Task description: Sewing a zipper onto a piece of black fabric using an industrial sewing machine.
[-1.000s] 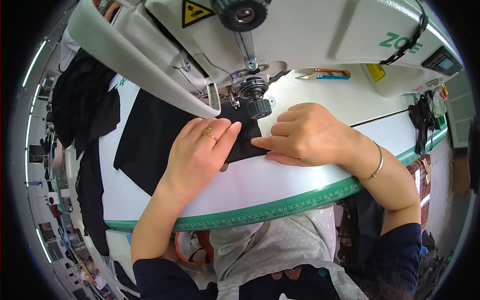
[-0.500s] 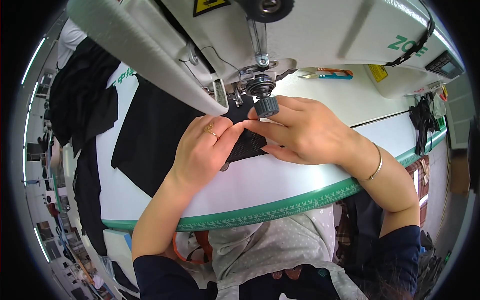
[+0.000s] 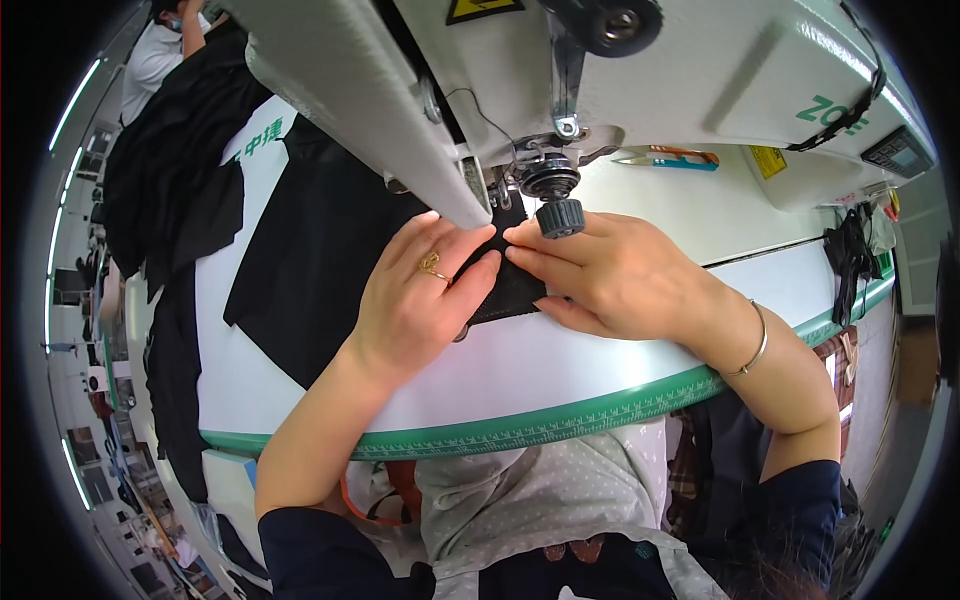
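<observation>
Black fabric (image 3: 300, 250) lies on the white sewing table, its right part running under the presser foot (image 3: 503, 192) of a sewing machine (image 3: 700, 80). My left hand (image 3: 420, 290), with a gold ring, rests palm down on the fabric, fingers stretched toward the foot and thumb apart. Just right of the foot, my right hand (image 3: 620, 275) has its fingertips on the fabric's edge by a dark ribbed knob (image 3: 561, 218). Its thumb lies lower, apart from the fingers. Both hands are open. The machine head hides the needle area partly.
Thread snips (image 3: 670, 158) with orange and blue handles lie on the machine bed. A green ruler strip (image 3: 540, 435) lines the table's front edge. Dark cloth (image 3: 170, 170) is heaped at the left, near a person in white (image 3: 150, 70). Black strips (image 3: 848, 255) hang at the right.
My fingertips have gone from close together at the fabric to spread and flatter, with a small gap between the hands. The view has shifted, so the machine sits farther right.
</observation>
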`<move>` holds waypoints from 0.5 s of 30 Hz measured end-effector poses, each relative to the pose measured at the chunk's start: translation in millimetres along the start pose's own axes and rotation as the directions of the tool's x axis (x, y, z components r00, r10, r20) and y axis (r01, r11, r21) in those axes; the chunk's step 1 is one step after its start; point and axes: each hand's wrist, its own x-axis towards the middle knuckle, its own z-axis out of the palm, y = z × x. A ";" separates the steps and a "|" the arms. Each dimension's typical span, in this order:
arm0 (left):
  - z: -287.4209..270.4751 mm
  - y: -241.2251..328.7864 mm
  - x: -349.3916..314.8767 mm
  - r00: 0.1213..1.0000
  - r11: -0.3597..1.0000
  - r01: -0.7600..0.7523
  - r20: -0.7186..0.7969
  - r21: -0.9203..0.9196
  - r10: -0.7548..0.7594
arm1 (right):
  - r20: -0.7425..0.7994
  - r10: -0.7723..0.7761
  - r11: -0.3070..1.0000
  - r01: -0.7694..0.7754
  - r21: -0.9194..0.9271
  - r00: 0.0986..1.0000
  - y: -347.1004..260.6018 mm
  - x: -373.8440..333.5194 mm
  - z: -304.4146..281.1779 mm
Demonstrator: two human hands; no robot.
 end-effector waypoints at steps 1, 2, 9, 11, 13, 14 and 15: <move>-0.3 0.0 -0.8 1.000 1.000 0.001 -0.001 0.002 -0.001 | -0.003 0.005 1.000 -0.005 -0.005 1.000 -0.3 -0.1 0.1; -1.2 0.2 -2.2 1.000 1.000 0.000 0.020 -0.015 0.000 | -0.003 0.003 1.000 -0.003 -0.006 1.000 0.0 -0.1 0.2; -1.3 -1.5 -0.8 1.000 0.999 -0.024 -0.010 -0.026 0.024 | -0.011 0.020 1.000 -0.020 -0.009 1.000 1.9 0.4 1.0; 0.4 -3.4 -0.9 1.000 1.000 -0.018 -0.010 -0.015 0.018 | -0.013 0.028 1.000 -0.028 -0.010 1.000 2.9 1.5 1.7; 2.4 -6.8 -0.7 1.000 1.000 -0.012 -0.011 -0.004 0.012 | -0.010 0.050 0.998 -0.051 -0.039 0.999 5.0 3.0 2.7; 3.3 -9.3 -0.1 1.000 1.000 -0.017 -0.007 -0.001 0.017 | -0.011 0.048 0.998 -0.048 -0.040 0.999 6.0 3.6 3.1; 3.9 -11.3 0.5 1.000 1.000 -0.021 -0.002 0.002 0.021 | -0.011 0.056 0.996 -0.057 -0.064 0.998 6.8 4.3 3.5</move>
